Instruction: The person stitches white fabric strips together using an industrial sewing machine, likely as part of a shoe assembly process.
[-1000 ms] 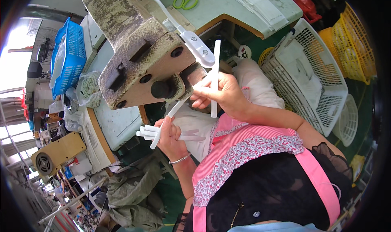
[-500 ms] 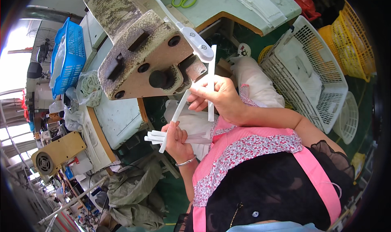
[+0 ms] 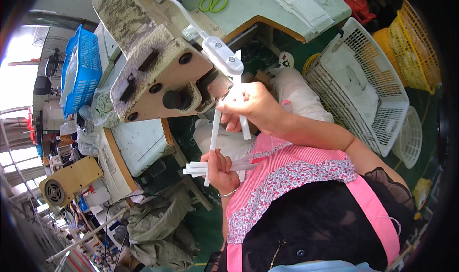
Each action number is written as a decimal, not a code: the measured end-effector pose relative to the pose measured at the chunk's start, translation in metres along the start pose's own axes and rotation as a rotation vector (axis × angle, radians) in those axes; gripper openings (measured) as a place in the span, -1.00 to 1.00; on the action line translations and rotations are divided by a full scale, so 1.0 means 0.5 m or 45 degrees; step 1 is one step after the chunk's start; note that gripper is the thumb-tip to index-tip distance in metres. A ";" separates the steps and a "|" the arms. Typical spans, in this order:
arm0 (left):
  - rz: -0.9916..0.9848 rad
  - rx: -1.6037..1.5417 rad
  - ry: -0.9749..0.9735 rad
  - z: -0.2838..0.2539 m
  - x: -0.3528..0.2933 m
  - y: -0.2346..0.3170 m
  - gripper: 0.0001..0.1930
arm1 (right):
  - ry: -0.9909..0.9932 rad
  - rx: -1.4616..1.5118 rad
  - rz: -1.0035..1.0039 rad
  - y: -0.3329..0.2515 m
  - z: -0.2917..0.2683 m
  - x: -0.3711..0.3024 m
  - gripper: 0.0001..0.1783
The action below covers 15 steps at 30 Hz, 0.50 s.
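My right hand (image 3: 256, 110) grips a long white strip (image 3: 213, 137) close under the head of a beige sewing machine (image 3: 153, 62), and a second white strip hangs from the same fingers. My left hand (image 3: 221, 169), lower down over my lap, holds a bundle of several white strips (image 3: 197, 168) and the lower end of the long one. A white bag or cloth (image 3: 299, 95) lies in my lap behind the right hand.
Green scissors (image 3: 213, 0) and a stack of white pieces (image 3: 299, 4) lie on the green table. A white basket (image 3: 363, 81) and a yellow basket (image 3: 409, 42) stand to the right. A blue crate (image 3: 81, 66) sits left, grey cloth (image 3: 158, 224) on the floor.
My right hand has stayed by the machine head with the strip while the view shifted slightly; my left hand with the bundle has drawn a little closer to my body.
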<state>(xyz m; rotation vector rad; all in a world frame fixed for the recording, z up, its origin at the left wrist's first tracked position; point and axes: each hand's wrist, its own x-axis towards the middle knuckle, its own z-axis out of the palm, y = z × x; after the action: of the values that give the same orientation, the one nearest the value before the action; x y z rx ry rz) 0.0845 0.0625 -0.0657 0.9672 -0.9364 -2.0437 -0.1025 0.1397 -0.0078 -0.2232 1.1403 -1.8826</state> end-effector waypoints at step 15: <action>0.198 0.351 -0.309 0.010 0.059 0.033 -0.61 | 0.044 0.147 -0.167 0.015 -0.086 -0.019 -0.31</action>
<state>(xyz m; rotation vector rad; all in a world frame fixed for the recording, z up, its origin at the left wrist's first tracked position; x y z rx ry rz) 0.0702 0.0323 -0.0599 0.7653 -1.4065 -1.9622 -0.1161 0.1720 -0.0350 -0.2057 1.0573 -2.0686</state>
